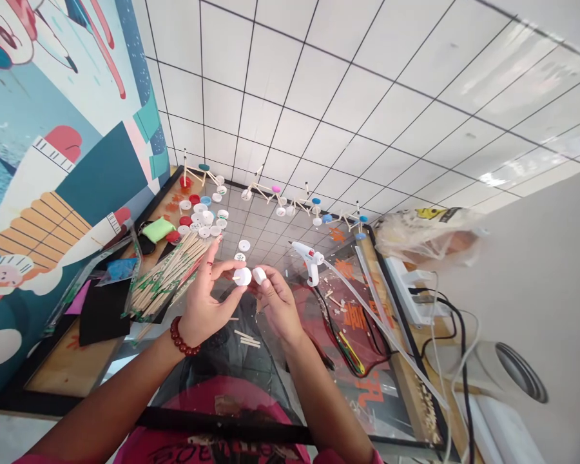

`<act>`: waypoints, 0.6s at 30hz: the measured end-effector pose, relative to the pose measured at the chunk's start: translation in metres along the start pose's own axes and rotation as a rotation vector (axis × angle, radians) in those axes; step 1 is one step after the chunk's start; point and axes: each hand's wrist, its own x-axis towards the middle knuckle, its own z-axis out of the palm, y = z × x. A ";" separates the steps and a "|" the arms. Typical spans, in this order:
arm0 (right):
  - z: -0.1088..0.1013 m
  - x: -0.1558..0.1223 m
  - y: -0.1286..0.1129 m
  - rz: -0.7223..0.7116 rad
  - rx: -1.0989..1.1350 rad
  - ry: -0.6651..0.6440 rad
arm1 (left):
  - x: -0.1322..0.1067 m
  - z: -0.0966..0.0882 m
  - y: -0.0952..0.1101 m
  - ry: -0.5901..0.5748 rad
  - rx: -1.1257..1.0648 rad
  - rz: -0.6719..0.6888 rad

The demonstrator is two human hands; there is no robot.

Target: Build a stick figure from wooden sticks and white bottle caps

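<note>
The left hand (207, 303) pinched a white bottle cap (242, 276) and the right hand (278, 306) pinched a second white cap (259, 276), the two just apart over the middle of the table (401, 361), near a glue gun (310, 264).

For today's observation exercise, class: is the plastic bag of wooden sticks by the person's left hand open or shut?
Open: the wooden sticks run out of the mouth of the clear green-printed plastic bag, beside the left hand.
</note>
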 end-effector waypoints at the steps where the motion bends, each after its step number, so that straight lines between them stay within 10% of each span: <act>1: 0.001 -0.002 0.001 0.004 0.006 -0.002 | 0.000 0.000 0.000 -0.001 0.041 0.027; 7: -0.004 0.019 -0.010 -0.049 -0.132 0.030 | 0.002 -0.002 0.002 0.035 0.082 0.065; 12: -0.009 0.101 -0.030 -0.007 -1.136 0.018 | 0.004 -0.002 0.005 0.089 -0.022 -0.113; 18: 0.003 0.166 -0.029 -0.019 -1.400 -0.118 | -0.002 0.012 0.006 0.044 -0.302 -0.460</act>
